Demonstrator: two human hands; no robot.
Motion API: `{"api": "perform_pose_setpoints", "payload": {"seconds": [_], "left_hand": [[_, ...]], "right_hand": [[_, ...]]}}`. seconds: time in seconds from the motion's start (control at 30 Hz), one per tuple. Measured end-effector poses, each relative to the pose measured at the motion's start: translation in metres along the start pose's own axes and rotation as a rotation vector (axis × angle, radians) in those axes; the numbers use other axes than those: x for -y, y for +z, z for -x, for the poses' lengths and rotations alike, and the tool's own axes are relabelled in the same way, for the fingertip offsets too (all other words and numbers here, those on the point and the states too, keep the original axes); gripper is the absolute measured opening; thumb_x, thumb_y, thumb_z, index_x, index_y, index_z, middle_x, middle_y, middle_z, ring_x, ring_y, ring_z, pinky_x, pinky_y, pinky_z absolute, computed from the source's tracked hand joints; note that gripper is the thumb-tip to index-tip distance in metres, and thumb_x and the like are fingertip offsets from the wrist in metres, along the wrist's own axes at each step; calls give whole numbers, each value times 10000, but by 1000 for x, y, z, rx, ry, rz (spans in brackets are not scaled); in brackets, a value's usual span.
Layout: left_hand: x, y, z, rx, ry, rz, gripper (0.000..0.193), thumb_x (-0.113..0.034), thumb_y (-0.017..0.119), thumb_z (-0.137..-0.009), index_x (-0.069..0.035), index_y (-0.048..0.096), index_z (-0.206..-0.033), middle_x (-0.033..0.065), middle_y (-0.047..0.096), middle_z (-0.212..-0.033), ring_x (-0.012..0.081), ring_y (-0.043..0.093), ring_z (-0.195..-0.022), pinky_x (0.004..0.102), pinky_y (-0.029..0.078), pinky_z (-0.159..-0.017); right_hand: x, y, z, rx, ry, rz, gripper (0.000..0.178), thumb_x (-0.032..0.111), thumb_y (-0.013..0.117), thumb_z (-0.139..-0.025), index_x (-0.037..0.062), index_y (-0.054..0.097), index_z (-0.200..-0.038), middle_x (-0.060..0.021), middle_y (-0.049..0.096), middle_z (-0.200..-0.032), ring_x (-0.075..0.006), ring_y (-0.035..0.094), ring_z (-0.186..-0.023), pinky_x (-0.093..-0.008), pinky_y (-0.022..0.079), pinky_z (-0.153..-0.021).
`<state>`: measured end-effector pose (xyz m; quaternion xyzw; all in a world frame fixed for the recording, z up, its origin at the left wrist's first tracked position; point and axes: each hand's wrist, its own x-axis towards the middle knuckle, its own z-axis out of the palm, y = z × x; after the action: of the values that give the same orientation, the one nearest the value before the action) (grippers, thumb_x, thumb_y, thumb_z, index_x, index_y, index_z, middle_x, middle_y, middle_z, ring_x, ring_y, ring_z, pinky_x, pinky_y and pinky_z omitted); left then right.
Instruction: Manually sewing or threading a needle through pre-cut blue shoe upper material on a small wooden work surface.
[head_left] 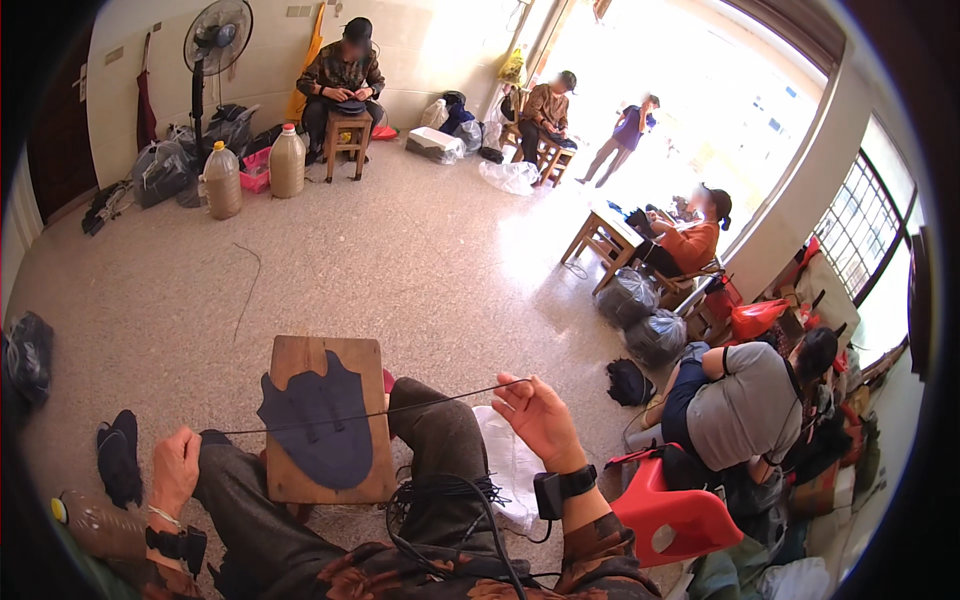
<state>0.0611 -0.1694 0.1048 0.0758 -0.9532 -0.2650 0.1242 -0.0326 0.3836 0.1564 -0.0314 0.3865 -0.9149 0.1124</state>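
A thin black cord [420, 404] runs taut between my two hands, slanting up to the right. At its lower end my left hand [176, 467] is closed on it near my left knee. My right hand [543, 425], raised beyond my right knee, pinches the other end between thumb and forefinger, the remaining fingers loosely curled. Below the cord, a dark navy fabric piece [335, 445] with pointed projections at its far edge lies flat on a wooden stool [290, 352]. A bundle of black cords [440, 495] rests across my right thigh.
A red plastic chair [680, 515] stands close on my right, near a seated person [745, 400] in grey. White cloth [505, 460] hangs by my right knee. Dark fabric pieces [120, 460] and a capped jug [100, 525] are at my left. Other people sit farther off.
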Motion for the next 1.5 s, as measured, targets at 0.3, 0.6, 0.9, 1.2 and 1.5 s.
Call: {"api": "perform_pose_setpoints", "payload": {"seconds": [0.3,0.6,0.9,1.2,1.5], "left_hand": [[-33,12,-15,175,147,-55,268,-154,612,-934,22,535,-747,226,526,-659,327,521,-560,402,397,-546],[-70,71,-44,328,481,-137,195,-236,639,-930,-49,612,-878,200,633,-746,427,637,-771,506,496,-671],[-96,103,-30,443,-595,1463,110,-134,602,-986,-57,578,-1059,4,588,-808,117,577,-630,275,504,-563],[-120,144,3,549,-779,1897,262,33,451,-1001,-4,517,-1252,148,646,-1136,297,671,-1074,455,548,-1007],[-161,163,5,380,-515,1794,216,36,464,-994,-9,518,-1199,178,682,-1114,277,667,-1113,364,552,-964]], "right_hand": [[11,-35,0,-58,-133,-360,363,298,499,-1064,104,568,-764,-70,656,-841,-182,578,-756,-372,505,-801],[-37,-13,-1,-148,69,178,99,154,611,-1018,84,625,-1086,-39,609,-856,-88,501,-664,-246,422,-597],[-114,43,-13,37,382,508,149,125,538,-1038,6,591,-1108,-5,578,-835,-48,493,-623,-189,400,-506],[-154,63,-21,162,495,662,200,219,606,-1030,23,642,-1032,53,510,-680,-10,415,-529,-173,326,-451],[-180,67,-21,193,476,679,176,194,599,-1034,29,652,-1007,13,625,-724,-30,515,-514,-177,405,-460]]}}
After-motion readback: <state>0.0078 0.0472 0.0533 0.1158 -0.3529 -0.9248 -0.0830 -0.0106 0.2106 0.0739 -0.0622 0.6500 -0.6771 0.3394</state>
